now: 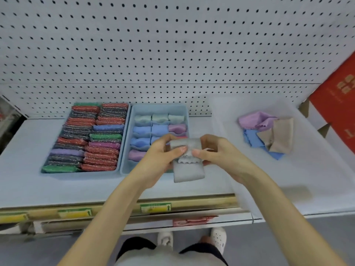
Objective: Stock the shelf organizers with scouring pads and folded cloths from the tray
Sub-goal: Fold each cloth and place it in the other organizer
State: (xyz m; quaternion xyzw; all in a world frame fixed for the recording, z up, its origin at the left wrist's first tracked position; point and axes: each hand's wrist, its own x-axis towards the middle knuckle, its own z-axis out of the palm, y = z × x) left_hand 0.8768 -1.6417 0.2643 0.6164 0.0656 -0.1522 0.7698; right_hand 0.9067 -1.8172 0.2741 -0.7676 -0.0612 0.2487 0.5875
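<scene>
Both your hands pinch the folded grey cloth (189, 170): left hand (161, 154) on its left edge, right hand (215, 150) on its right, thumbs on top. Its long axis runs away from you. It hangs over the near right corner of the cloth organizer (159, 108), so the slot lies directly below and slightly ahead, hidden by your hands; your left hand is nearer. More loose cloths (269, 135) wait in the tray (288, 179) to the right. The gold characters on the red box (336, 96) and the shelf labels (155, 207) are too blurred to read.

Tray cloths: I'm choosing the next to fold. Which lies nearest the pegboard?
The lilac cloth, crumpled at the back; the blue cloth and beige cloth lie in front.
</scene>
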